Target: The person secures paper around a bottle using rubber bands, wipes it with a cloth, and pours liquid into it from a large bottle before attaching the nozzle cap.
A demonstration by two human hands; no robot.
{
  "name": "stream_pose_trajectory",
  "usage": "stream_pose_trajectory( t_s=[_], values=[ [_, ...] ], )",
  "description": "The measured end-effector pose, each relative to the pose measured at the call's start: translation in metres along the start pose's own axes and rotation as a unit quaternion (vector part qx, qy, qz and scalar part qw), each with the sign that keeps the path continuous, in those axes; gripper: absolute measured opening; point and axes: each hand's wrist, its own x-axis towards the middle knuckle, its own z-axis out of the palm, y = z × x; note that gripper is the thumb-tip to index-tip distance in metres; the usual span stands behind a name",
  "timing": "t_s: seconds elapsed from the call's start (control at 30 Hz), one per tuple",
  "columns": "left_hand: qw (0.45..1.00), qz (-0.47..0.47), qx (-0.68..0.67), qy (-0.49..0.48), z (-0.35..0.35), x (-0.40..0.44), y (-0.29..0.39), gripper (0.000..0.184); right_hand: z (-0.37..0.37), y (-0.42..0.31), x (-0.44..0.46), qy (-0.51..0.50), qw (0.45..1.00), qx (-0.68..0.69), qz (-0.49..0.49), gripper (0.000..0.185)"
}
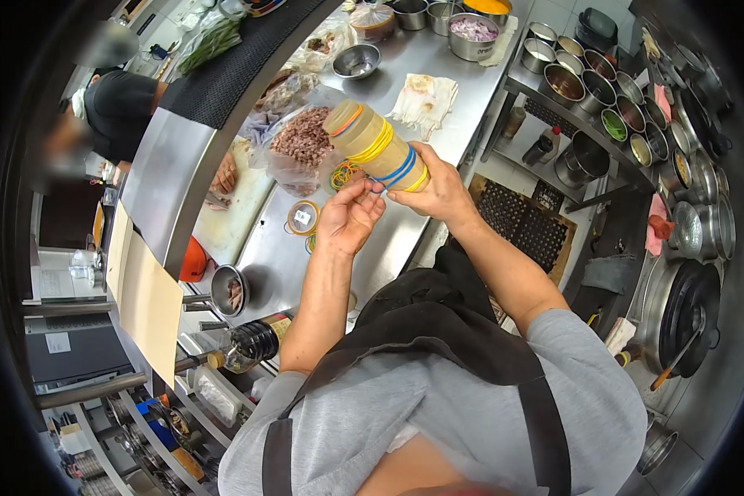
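A tan cylindrical container (399, 155) is tilted above the steel table, with orange, yellow and blue rubber bands stretched around it. My right hand (440, 188) grips its lower end. At the container's near side, the fingertips of my left hand (349, 217) pinch a blue rubber band (375, 181). Loose coloured rubber bands (341, 175) lie just behind my left hand. A round lid with a white label (303, 217) rests left of that hand. Beyond it sits an open plastic bag of chopped pinkish-brown pieces (302, 142).
A folded stained cloth (424, 103) and a metal bowl (357, 61) lie farther back on the table, near a pot of chopped onion (474, 35). A co-worker's hand (225, 175) is over a cutting board (227, 215) at left. Sauce pots (564, 83) fill the right shelf.
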Motion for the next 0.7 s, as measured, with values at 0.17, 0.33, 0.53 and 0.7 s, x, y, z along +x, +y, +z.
stream_pose_trajectory(
  t_s=[0.17,0.33,0.53,0.7],
  values=[
    [0.996,-0.003,0.053,0.077,0.004,-0.007,0.000,0.015,0.004,-0.005,-0.002,-0.024,1.000,0.000,0.002,0.076],
    [0.997,-0.024,0.057,0.050,-0.021,-0.010,0.002,0.013,0.006,0.001,-0.005,-0.031,0.999,-0.019,-0.003,0.077],
    [0.939,0.183,0.279,0.085,-0.017,-0.029,-0.008,0.061,-0.003,-0.008,-0.001,-0.028,0.990,0.110,0.084,0.073],
    [0.902,0.250,0.343,-0.083,0.025,-0.025,-0.015,0.067,0.020,-0.028,-0.010,-0.094,0.979,0.160,0.086,0.070]
  ],
)
